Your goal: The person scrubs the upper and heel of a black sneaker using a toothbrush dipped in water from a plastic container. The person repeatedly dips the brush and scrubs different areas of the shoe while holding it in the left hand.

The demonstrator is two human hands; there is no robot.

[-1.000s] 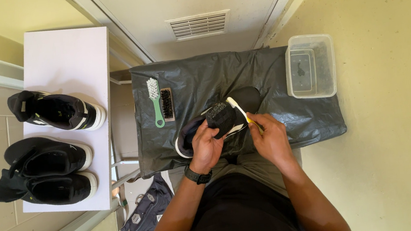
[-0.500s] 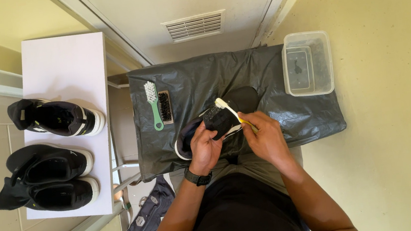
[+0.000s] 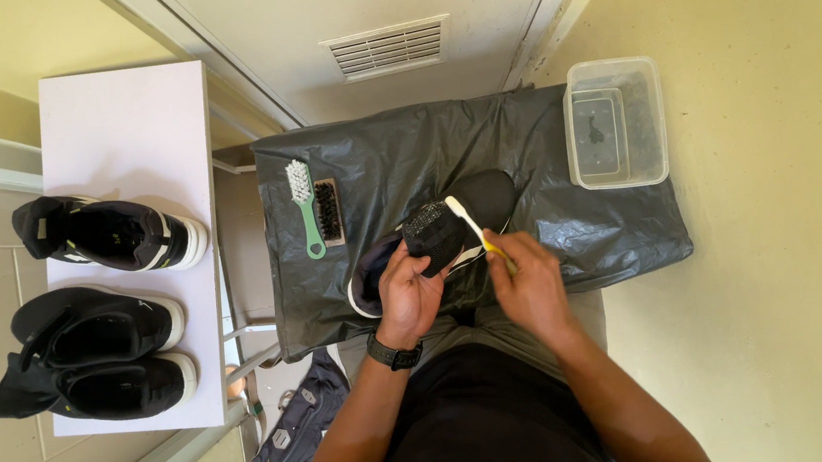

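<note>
I see a black shoe (image 3: 436,234) with white sole, a yellow-and-white toothbrush (image 3: 472,227), a green brush (image 3: 305,209), a black bag (image 3: 546,168), a white desk (image 3: 125,128).

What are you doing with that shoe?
A person's left hand holds a black shoe over a dark plastic sheet. The right hand presses a small white-headed brush against it. A green brush lies on the sheet, a clear tub sits at its corner, and three more shoes wait on a white board.
</note>
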